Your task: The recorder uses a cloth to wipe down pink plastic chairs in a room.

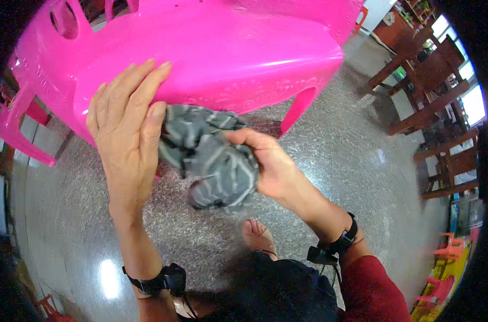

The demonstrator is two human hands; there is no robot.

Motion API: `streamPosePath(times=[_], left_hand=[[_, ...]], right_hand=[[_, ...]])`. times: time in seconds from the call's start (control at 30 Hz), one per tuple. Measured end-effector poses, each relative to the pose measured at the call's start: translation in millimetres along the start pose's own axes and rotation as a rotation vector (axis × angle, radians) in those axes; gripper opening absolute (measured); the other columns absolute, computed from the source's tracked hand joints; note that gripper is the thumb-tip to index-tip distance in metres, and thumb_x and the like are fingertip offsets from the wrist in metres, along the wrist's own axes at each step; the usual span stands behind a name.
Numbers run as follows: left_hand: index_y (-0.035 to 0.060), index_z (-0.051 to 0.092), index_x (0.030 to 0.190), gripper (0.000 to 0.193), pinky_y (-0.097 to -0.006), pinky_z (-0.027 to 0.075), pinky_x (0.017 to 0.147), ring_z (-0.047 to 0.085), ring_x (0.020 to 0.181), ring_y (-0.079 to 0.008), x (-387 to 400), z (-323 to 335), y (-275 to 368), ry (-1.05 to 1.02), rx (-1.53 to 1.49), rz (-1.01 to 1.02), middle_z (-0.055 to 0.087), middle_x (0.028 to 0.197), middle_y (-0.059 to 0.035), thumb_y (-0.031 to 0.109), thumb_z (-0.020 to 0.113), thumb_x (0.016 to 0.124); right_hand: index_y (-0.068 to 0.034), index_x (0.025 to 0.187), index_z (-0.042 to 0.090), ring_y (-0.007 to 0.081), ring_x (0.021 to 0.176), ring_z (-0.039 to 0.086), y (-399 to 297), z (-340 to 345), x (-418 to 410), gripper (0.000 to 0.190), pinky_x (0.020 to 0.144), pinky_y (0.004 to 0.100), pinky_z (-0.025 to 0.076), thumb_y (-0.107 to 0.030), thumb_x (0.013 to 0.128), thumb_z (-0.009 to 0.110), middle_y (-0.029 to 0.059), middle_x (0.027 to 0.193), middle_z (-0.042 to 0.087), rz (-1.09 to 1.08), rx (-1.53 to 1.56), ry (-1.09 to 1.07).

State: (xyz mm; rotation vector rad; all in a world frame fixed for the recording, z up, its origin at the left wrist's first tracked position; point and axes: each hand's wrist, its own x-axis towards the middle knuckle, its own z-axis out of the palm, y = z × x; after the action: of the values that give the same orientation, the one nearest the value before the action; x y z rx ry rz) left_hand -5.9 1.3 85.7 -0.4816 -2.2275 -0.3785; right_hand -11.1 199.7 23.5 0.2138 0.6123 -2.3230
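My right hand (277, 164) grips a bunched dark grey cloth (227, 161) with pale stripes, its thumb laid over the fabric. The cloth hangs in front of a bright pink plastic armchair (211, 52) and is partly blurred. My left hand (125, 116) is at the cloth's left side, fingers stretched out over the front of the chair's seat. Its thumb lies close along the fabric; whether it touches cannot be told. Nothing shows inside the left hand. Black straps with small devices circle both of my forearms.
Speckled grey flooring lies below, with my bare foot (258, 237) on it. Dark wooden chairs (433, 88) stand at the right. Small orange (450, 246) and pink (439, 289) plastic chairs are at the lower right. A pink chair leg (298, 110) reaches the floor ahead.
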Motion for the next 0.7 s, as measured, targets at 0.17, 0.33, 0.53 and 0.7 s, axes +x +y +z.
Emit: streamPosePath(times=[0.17, 0.33, 0.53, 0.7], left_hand=[[0.0121, 0.061, 0.116, 0.03, -0.0398, 0.025, 0.103, 0.047, 0.115, -0.022, 0.1, 5.2, 4.7, 0.009, -0.009, -0.016, 0.056, 0.12, -0.0051, 0.019, 0.05, 0.089], [0.0109, 0.062, 0.114, 0.028, -0.0387, 0.026, 0.102, 0.047, 0.113, -0.0218, 1.2, 6.0, 5.1, 0.046, -0.016, -0.026, 0.057, 0.118, -0.0062, 0.018, 0.05, 0.089], [0.0108, 0.062, 0.114, 0.028, -0.0386, 0.026, 0.102, 0.047, 0.113, -0.0218, -0.2, 7.4, 3.4, 0.054, -0.016, -0.018, 0.057, 0.118, -0.0058, 0.019, 0.051, 0.089], [0.0109, 0.06, 0.117, 0.031, -0.0388, 0.025, 0.103, 0.046, 0.115, -0.0221, 3.1, 6.1, 7.9, 0.016, -0.016, -0.005, 0.056, 0.12, -0.0055, 0.022, 0.053, 0.088]], right_hand=[[0.0, 0.097, 0.06, 0.0201, 0.08, 0.064, -47.1, -33.2, -36.6, 0.023, 0.076, 0.0335, 0.053, -0.018, 0.087, 0.049, 0.0099, 0.092, 0.066, -0.259, -0.127, 0.186], [0.0, 0.102, 0.058, 0.0229, 0.083, 0.064, -98.6, -64.6, -52.6, 0.026, 0.079, 0.0375, 0.052, -0.017, 0.091, 0.043, 0.0113, 0.095, 0.066, -0.528, -0.11, 0.071], [0.002, 0.103, 0.058, 0.0258, 0.091, 0.062, -120.3, -76.8, -68.5, 0.027, 0.086, 0.0403, 0.05, -0.016, 0.094, 0.041, 0.0173, 0.102, 0.063, -0.479, 0.11, 0.058], [-0.005, 0.118, 0.05, 0.0201, 0.097, 0.058, -127.7, -91.5, -75.8, 0.038, 0.083, 0.0374, 0.048, -0.026, 0.087, 0.058, 0.0045, 0.11, 0.059, -0.998, -0.384, 0.667]])
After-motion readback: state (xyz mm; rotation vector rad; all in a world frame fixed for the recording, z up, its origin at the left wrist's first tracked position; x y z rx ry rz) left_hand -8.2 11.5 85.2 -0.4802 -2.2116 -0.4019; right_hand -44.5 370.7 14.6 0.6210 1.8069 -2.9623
